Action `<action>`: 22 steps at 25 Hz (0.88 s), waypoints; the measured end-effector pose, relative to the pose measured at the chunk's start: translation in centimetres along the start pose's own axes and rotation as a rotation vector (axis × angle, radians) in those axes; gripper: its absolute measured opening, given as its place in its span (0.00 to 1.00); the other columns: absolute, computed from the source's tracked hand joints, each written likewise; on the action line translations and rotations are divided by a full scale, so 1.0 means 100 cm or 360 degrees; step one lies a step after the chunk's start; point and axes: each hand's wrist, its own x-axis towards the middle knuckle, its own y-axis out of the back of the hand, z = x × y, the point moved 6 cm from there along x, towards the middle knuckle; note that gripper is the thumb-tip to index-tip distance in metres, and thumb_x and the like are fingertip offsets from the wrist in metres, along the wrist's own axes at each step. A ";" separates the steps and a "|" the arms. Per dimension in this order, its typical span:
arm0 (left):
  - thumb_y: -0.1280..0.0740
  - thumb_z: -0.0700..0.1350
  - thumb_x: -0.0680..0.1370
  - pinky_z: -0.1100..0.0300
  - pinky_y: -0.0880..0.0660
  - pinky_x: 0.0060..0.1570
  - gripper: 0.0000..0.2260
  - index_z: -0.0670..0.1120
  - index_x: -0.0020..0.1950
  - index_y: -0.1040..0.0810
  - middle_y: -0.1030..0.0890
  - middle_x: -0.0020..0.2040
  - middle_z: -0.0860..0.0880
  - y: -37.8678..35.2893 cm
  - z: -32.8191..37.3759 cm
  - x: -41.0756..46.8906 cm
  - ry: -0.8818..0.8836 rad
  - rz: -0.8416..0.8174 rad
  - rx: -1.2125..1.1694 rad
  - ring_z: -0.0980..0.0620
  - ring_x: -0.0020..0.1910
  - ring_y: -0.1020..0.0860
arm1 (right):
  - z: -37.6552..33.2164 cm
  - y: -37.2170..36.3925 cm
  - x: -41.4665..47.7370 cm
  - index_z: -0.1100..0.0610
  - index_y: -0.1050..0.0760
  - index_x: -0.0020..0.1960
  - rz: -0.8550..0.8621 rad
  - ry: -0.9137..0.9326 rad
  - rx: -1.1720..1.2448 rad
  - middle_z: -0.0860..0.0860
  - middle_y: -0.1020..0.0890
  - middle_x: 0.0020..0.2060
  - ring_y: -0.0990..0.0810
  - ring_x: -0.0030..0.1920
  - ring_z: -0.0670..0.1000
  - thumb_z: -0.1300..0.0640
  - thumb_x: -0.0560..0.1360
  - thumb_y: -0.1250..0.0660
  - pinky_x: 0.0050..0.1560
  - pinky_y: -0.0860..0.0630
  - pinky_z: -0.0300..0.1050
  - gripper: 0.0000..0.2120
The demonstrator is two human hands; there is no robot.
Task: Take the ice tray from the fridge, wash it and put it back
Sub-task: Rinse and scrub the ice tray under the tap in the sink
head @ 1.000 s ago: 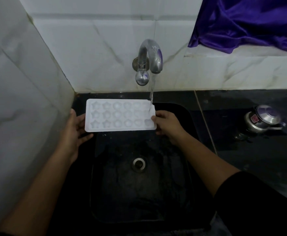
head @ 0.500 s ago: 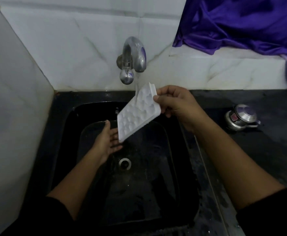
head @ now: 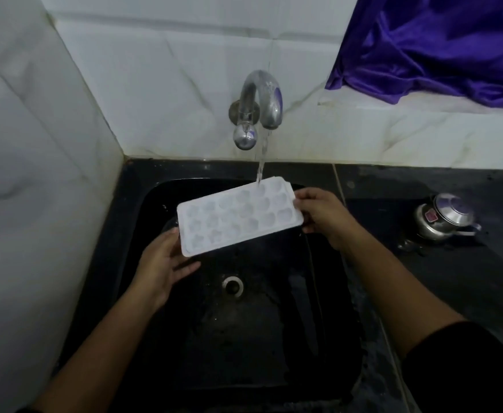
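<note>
Change: half a second ago the ice tray (head: 239,216) stood tipped steeply on end in the right hand (head: 321,214), with the left hand (head: 160,263) low beside its bottom corner. Now it lies much flatter, with a hand at each short end.
Ice tray: white, held in the air over the sink (head: 184,338) and under the tap (head: 262,99). It is slanted, with the right end higher and farther back and the left end lower and nearer. Rows of moulded cups show on the face turned to the camera.
Right hand: pinches the tray's right short end, thumb on top at the rim and fingers curled beneath.
Left hand: at the tray's left end, fingers nearly straight and reaching under it, thumb against the short edge. How much of the weight it bears I cannot tell.
Water (head: 260,165): a thin stream falls from the spout onto the tray's far right corner.
Sink: black and wet, with a round drain (head: 232,285) below the tray.
Counter (head: 467,278): dark, right of the sink. A small metal pot (head: 442,217) with a lid stands on it, well apart from the hands.
Cloth (head: 438,46): purple and shiny, heaped on the pale ledge at upper right.
Walls: pale marbled tiles behind and to the left.
</note>
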 end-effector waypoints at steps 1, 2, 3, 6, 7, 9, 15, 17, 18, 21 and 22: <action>0.37 0.48 0.87 0.48 0.16 0.46 0.10 0.49 0.66 0.21 0.13 0.58 0.47 0.006 0.007 0.001 -0.0075 0.0007 -0.0051 0.45 0.54 0.14 | 0.007 -0.010 0.004 0.53 0.18 0.53 -0.0039 -0.0028 -0.0024 0.52 0.16 0.39 0.19 0.39 0.50 0.61 0.81 0.35 0.36 0.22 0.44 0.08; 0.36 0.46 0.86 0.47 0.15 0.45 0.11 0.49 0.68 0.23 0.14 0.59 0.47 0.012 0.013 0.003 -0.0139 0.0028 -0.0100 0.44 0.55 0.14 | 0.012 -0.019 0.007 0.53 0.19 0.54 -0.0081 -0.0047 -0.0050 0.52 0.16 0.40 0.18 0.39 0.50 0.62 0.80 0.35 0.37 0.21 0.45 0.08; 0.36 0.44 0.86 0.48 0.14 0.45 0.12 0.48 0.70 0.25 0.15 0.59 0.46 0.017 0.017 0.005 -0.0188 0.0063 -0.0150 0.44 0.55 0.14 | 0.013 -0.027 0.009 0.53 0.19 0.56 -0.0127 -0.0062 -0.0081 0.53 0.15 0.41 0.18 0.40 0.51 0.63 0.80 0.35 0.38 0.20 0.46 0.09; 0.37 0.41 0.86 0.50 0.16 0.46 0.12 0.48 0.70 0.25 0.15 0.59 0.47 0.028 0.018 0.009 -0.0234 0.0174 -0.0303 0.46 0.55 0.15 | 0.000 -0.043 0.014 0.54 0.19 0.58 -0.0247 -0.0022 -0.0234 0.53 0.14 0.46 0.16 0.45 0.52 0.59 0.81 0.34 0.44 0.22 0.47 0.08; 0.37 0.40 0.87 0.50 0.17 0.46 0.12 0.48 0.70 0.25 0.15 0.58 0.47 0.030 0.015 0.009 -0.0219 0.0203 -0.0356 0.47 0.54 0.15 | -0.012 -0.045 0.016 0.54 0.18 0.58 -0.0231 0.0034 -0.0292 0.54 0.14 0.48 0.15 0.47 0.54 0.57 0.82 0.33 0.45 0.23 0.47 0.07; 0.38 0.40 0.87 0.51 0.20 0.47 0.10 0.50 0.67 0.24 0.15 0.57 0.48 0.028 0.003 0.007 -0.0178 0.0243 -0.0424 0.48 0.53 0.16 | -0.045 -0.047 0.026 0.58 0.18 0.57 -0.0153 0.0187 -0.0292 0.57 0.14 0.50 0.15 0.52 0.58 0.50 0.80 0.30 0.45 0.23 0.46 0.13; 0.37 0.41 0.87 0.54 0.17 0.43 0.12 0.50 0.68 0.23 0.15 0.58 0.47 0.008 -0.030 -0.007 -0.0142 0.0271 -0.0486 0.47 0.54 0.15 | -0.123 -0.067 0.050 0.64 0.23 0.66 -0.0263 0.0098 0.0196 0.57 0.18 0.51 0.17 0.48 0.56 0.47 0.81 0.30 0.50 0.19 0.50 0.23; 0.36 0.41 0.86 0.57 0.16 0.39 0.12 0.50 0.69 0.23 0.15 0.58 0.47 0.007 -0.034 -0.013 -0.0160 0.0300 -0.0500 0.47 0.55 0.15 | -0.124 -0.069 0.052 0.63 0.22 0.65 -0.0276 0.0013 0.0184 0.57 0.19 0.49 0.18 0.46 0.55 0.51 0.81 0.30 0.54 0.20 0.50 0.19; 0.36 0.41 0.86 0.58 0.16 0.37 0.12 0.50 0.69 0.22 0.15 0.58 0.47 0.007 -0.036 -0.018 -0.0172 0.0316 -0.0502 0.47 0.55 0.16 | -0.122 -0.070 0.052 0.63 0.22 0.63 -0.0312 -0.0048 0.0207 0.57 0.19 0.48 0.18 0.46 0.55 0.52 0.83 0.32 0.53 0.20 0.50 0.16; 0.36 0.41 0.86 0.59 0.16 0.36 0.11 0.49 0.68 0.23 0.15 0.57 0.47 0.008 -0.035 -0.032 -0.0229 0.0364 -0.0490 0.47 0.53 0.16 | -0.118 -0.068 0.049 0.61 0.25 0.64 -0.0491 -0.0196 0.0402 0.55 0.19 0.47 0.17 0.45 0.53 0.54 0.85 0.39 0.44 0.17 0.49 0.13; 0.36 0.41 0.86 0.58 0.15 0.37 0.11 0.50 0.67 0.22 0.16 0.57 0.46 0.010 -0.035 -0.035 -0.0250 0.0377 -0.0474 0.47 0.53 0.16 | -0.116 -0.065 0.048 0.61 0.26 0.67 -0.0509 -0.0209 0.0435 0.56 0.18 0.49 0.16 0.46 0.53 0.53 0.86 0.39 0.42 0.17 0.50 0.15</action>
